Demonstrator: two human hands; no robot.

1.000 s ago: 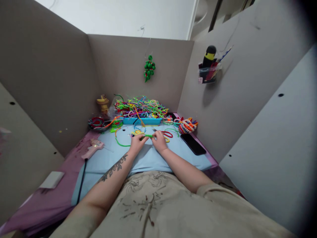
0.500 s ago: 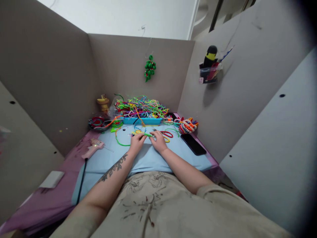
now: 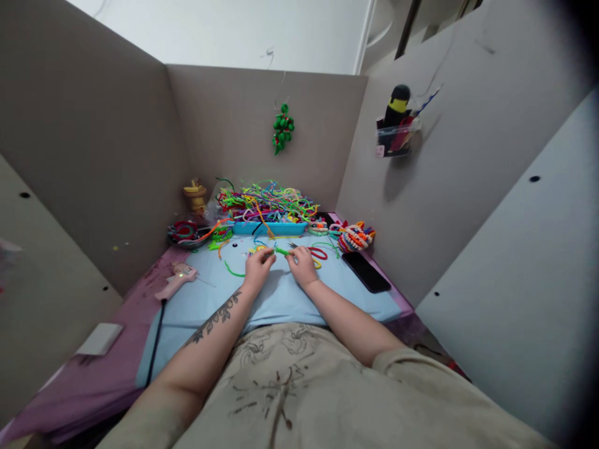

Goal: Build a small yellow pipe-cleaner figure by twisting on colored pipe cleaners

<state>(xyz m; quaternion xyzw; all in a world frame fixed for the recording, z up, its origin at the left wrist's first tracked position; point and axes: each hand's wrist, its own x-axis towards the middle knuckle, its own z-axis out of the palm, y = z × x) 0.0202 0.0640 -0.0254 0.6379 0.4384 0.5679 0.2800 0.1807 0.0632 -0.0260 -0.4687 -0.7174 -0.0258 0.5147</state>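
Between my hands, just above the blue cloth [image 3: 224, 305], is a short green coiled piece of pipe cleaner [image 3: 282, 251]. My left hand [image 3: 259, 266] pinches its left end, and a loose green strand [image 3: 234, 272] trails out to the left. The fingers of my right hand [image 3: 302, 265] are closed on the right end. Beyond the hands lie a small yellow piece [image 3: 258, 250], partly hidden by my left fingers, and scissors with red handles [image 3: 319, 253], partly behind my right hand.
A blue tray [image 3: 269, 229] heaped with colourful pipe cleaners stands at the back. A pink glue gun [image 3: 176, 282] with a black cord lies left, a black phone [image 3: 365, 272] right. An orange-and-white striped craft figure [image 3: 355, 237] sits near the right panel.
My hands have drawn slightly apart, showing more of the green coil. The long strand at the left has been pulled in, its loop now shorter.
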